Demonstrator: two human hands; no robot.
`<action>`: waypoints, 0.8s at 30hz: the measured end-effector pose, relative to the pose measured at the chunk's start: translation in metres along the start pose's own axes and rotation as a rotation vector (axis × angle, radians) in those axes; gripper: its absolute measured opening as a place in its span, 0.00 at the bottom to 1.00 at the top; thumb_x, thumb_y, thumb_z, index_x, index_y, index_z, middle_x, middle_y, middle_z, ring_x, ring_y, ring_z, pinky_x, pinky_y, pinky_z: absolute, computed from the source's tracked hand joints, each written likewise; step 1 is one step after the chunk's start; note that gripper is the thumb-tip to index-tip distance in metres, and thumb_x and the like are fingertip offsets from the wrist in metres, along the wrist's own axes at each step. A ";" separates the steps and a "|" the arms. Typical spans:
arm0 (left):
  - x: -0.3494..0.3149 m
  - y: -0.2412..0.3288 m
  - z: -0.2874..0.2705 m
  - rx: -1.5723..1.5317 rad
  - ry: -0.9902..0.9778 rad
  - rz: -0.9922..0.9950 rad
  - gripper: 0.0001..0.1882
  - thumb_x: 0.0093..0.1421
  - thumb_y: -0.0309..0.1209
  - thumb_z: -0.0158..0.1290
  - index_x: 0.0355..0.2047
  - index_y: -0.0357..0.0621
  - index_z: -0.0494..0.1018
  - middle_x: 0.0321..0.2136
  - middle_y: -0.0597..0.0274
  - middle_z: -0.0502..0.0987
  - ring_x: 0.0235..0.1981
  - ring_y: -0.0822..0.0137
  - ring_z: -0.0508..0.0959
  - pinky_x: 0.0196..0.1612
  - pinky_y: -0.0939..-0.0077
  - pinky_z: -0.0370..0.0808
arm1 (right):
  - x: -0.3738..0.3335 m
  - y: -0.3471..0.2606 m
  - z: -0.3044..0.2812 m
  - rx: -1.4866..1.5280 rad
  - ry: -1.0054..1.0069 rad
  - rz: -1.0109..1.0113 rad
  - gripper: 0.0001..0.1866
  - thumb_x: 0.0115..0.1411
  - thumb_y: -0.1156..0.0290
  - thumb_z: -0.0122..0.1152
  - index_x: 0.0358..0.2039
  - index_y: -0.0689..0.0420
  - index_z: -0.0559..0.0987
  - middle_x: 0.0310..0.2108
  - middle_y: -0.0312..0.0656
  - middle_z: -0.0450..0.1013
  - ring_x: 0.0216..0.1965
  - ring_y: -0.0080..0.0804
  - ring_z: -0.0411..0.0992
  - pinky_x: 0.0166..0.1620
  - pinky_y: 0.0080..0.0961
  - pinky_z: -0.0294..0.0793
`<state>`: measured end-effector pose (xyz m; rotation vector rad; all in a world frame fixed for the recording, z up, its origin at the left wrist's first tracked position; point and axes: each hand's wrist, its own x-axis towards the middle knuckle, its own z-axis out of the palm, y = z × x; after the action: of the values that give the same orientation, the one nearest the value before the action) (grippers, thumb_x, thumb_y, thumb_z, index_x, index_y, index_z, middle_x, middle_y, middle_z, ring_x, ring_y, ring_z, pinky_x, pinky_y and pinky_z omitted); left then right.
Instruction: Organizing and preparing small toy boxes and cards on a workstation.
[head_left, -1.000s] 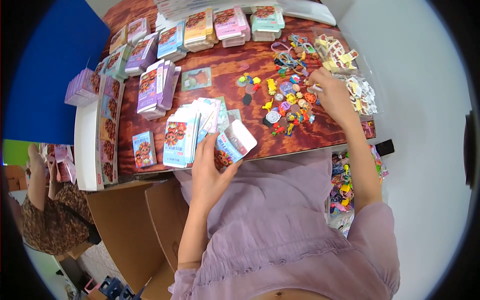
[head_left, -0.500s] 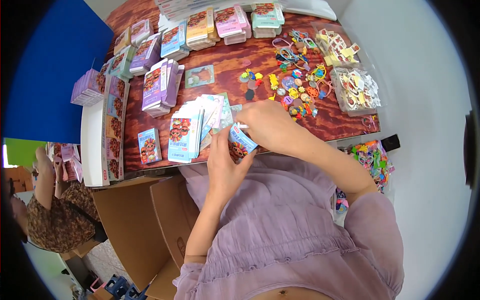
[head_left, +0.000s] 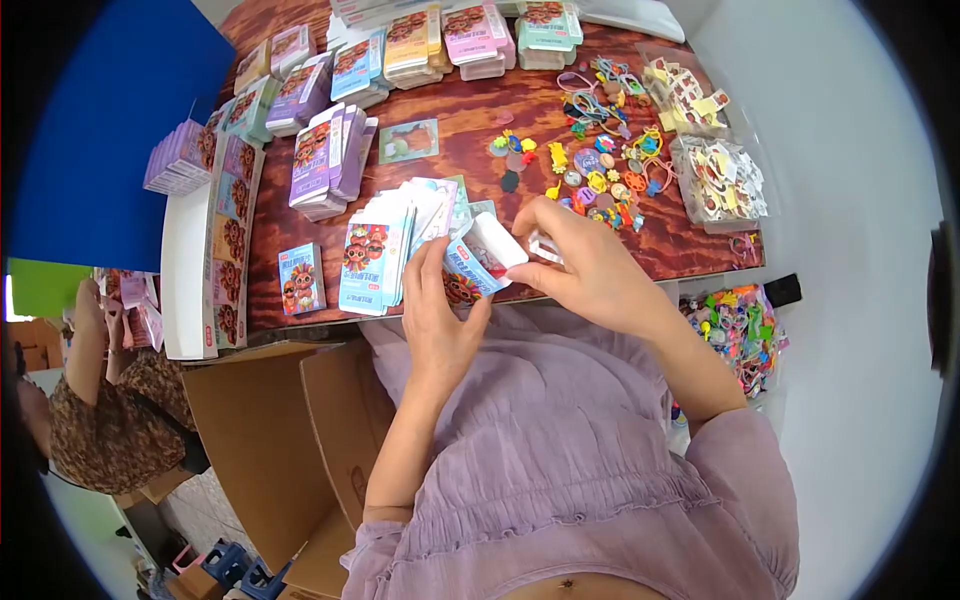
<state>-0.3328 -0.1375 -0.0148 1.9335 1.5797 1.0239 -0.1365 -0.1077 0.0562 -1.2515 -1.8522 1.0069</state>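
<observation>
My left hand (head_left: 440,315) grips a small blue card box (head_left: 468,272) with printed cartoon figures, held tilted over the table's near edge. Its white inner flap (head_left: 497,240) stands open toward my right hand (head_left: 585,260). The thumb and forefinger of that hand pinch at the flap end, and something clear and shiny (head_left: 543,247) shows inside their curl; its kind is unclear. Just left of my left hand lies a fanned stack of flat blue boxes (head_left: 368,265). Another blue box (head_left: 301,279) lies farther left, by itself.
Stacks of coloured boxes (head_left: 415,45) line the back. Small charms and hair ties (head_left: 600,170) lie spread at the right, beside clear trays of paper-backed pieces (head_left: 722,180). A cardboard carton (head_left: 260,440) stands below the left edge; a bag of colourful trinkets (head_left: 735,335) is below right.
My right hand has drawn back to the right from over the box's top. The white flap now shows open, and the box has turned in my left hand.
</observation>
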 end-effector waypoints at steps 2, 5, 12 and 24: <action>-0.001 0.001 0.002 -0.041 -0.038 -0.025 0.41 0.47 0.26 0.67 0.61 0.39 0.62 0.55 0.45 0.67 0.56 0.48 0.69 0.56 0.58 0.70 | 0.003 0.010 0.002 -0.062 -0.028 -0.064 0.14 0.58 0.74 0.62 0.43 0.63 0.74 0.36 0.46 0.72 0.35 0.41 0.73 0.38 0.34 0.71; -0.004 0.005 0.004 -0.055 -0.065 -0.048 0.41 0.47 0.26 0.67 0.61 0.39 0.62 0.55 0.44 0.67 0.56 0.47 0.69 0.56 0.57 0.70 | 0.008 0.010 0.012 -0.149 0.019 -0.117 0.17 0.56 0.75 0.62 0.47 0.63 0.73 0.41 0.49 0.72 0.39 0.44 0.74 0.42 0.36 0.72; -0.004 0.008 0.006 0.035 -0.015 -0.033 0.41 0.47 0.28 0.67 0.60 0.37 0.62 0.55 0.43 0.67 0.55 0.46 0.70 0.56 0.57 0.70 | 0.023 0.005 0.029 -0.192 0.108 -0.116 0.22 0.51 0.78 0.64 0.48 0.63 0.73 0.44 0.50 0.73 0.42 0.46 0.76 0.43 0.35 0.74; -0.003 0.007 0.009 -0.178 -0.056 -0.247 0.41 0.46 0.27 0.69 0.60 0.37 0.63 0.50 0.51 0.70 0.48 0.57 0.73 0.49 0.66 0.73 | 0.009 0.019 0.034 -0.170 0.204 -0.262 0.19 0.53 0.79 0.62 0.48 0.61 0.75 0.41 0.46 0.73 0.41 0.43 0.75 0.45 0.36 0.74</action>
<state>-0.3220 -0.1415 -0.0160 1.5900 1.5912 0.9627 -0.1604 -0.1023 0.0242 -1.1235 -1.9087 0.5705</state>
